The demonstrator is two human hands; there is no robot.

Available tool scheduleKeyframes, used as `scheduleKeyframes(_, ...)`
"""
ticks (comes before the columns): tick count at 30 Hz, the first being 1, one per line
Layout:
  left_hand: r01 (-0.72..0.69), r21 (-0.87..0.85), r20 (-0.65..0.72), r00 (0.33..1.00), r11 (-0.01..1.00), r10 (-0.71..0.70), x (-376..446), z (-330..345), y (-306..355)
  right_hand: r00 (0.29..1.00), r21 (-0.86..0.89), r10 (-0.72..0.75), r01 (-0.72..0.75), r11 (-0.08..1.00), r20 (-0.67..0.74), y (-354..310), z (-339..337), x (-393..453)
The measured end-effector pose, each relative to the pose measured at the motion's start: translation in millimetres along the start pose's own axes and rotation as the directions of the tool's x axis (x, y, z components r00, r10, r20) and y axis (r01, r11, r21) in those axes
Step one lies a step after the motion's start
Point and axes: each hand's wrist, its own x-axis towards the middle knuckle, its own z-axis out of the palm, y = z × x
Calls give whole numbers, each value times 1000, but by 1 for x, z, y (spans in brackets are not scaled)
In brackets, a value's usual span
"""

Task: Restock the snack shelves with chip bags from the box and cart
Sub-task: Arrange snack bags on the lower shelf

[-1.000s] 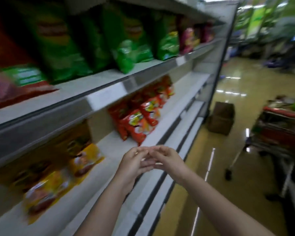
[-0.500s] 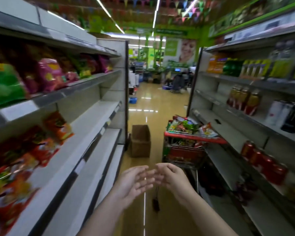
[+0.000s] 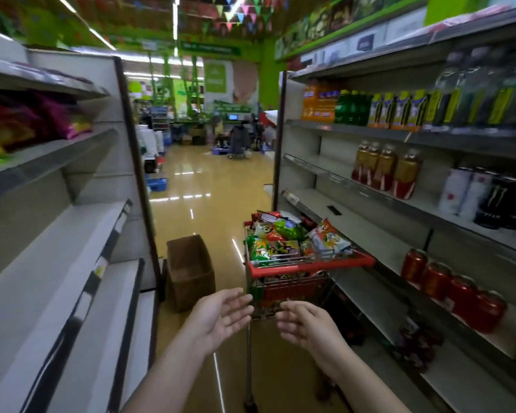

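Observation:
A red shopping cart point(image 3: 307, 265) stands in the aisle ahead, heaped with chip bags point(image 3: 280, 242) in green, orange and white. Left of it an open brown cardboard box point(image 3: 189, 271) sits on the floor against the snack shelves point(image 3: 57, 248). My left hand point(image 3: 221, 315) and my right hand point(image 3: 306, 326) are held out in front of me, fingers relaxed and a little apart, both empty and just short of the cart's near end. Blurred purple and yellow chip bags point(image 3: 42, 120) lie on an upper left shelf.
Drink shelves point(image 3: 399, 210) line the right side with bottles, cartons and red cans point(image 3: 456, 286). The glossy yellow floor point(image 3: 215, 189) runs down the aisle to a blue crate point(image 3: 157, 183) and more displays far off.
My view has swung right from the snack shelves to face down the aisle. My hands, which were touching, have parted and now reach toward the cart.

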Motion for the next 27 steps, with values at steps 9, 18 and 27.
scheduleKeyframes(9,135,29,121,983,990,-138,169,56,30,970,52,34,-22,998,-240,-22,-57,119)
scheduleKeyframes(18,226,-109,22,974,968,-225,352,106,52,947,91,91,-66,994,-307,-53,-149,290)
scheduleKeyframes(27,209,-98,-168,960,973,-224,471,100,74,967,-36,128,-139,990,-221,-73,-160,443)
